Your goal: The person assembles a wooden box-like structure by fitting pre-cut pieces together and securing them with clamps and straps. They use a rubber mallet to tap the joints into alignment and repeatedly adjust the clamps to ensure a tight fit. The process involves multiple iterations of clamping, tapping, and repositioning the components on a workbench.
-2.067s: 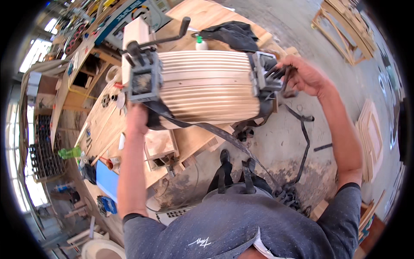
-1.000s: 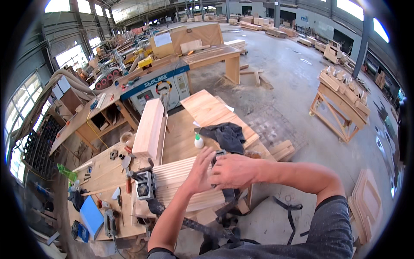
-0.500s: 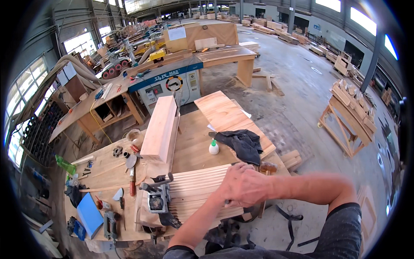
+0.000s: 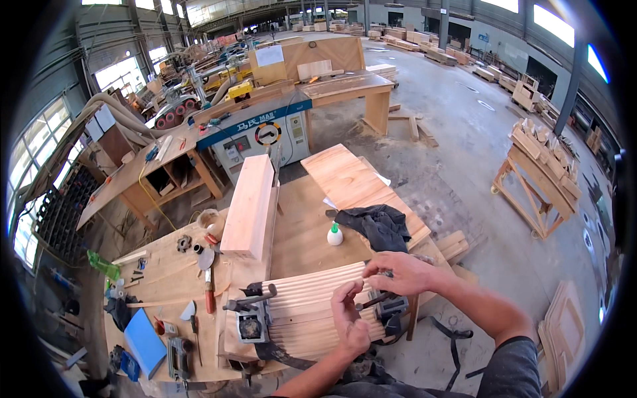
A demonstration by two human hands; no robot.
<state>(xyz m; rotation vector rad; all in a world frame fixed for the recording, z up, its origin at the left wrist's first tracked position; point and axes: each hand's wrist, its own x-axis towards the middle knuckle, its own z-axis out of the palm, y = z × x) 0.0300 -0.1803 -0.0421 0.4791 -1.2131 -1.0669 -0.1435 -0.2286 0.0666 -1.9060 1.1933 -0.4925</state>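
A bundle of pale wooden strips lies side by side on the workbench, between a grey metal clamp at its left end and a second clamp at its right end. Over the strips, beside the right clamp's bar handle, my left hand is raised with loosely curled fingers and nothing seen in it. Just above that same clamp hovers my right hand, fingers bent and apart, also holding nothing visible. It partly covers the strips' far right end.
A thick wooden beam, a wide board, a dark cloth and a white bottle with green top lie beyond the strips. Left are a blue flat piece, a power tool and a red-handled scraper.
Both hands were together at the right end of the strips; now they are apart. My left hand has moved back toward me, and the right clamp with its handle has come into sight.
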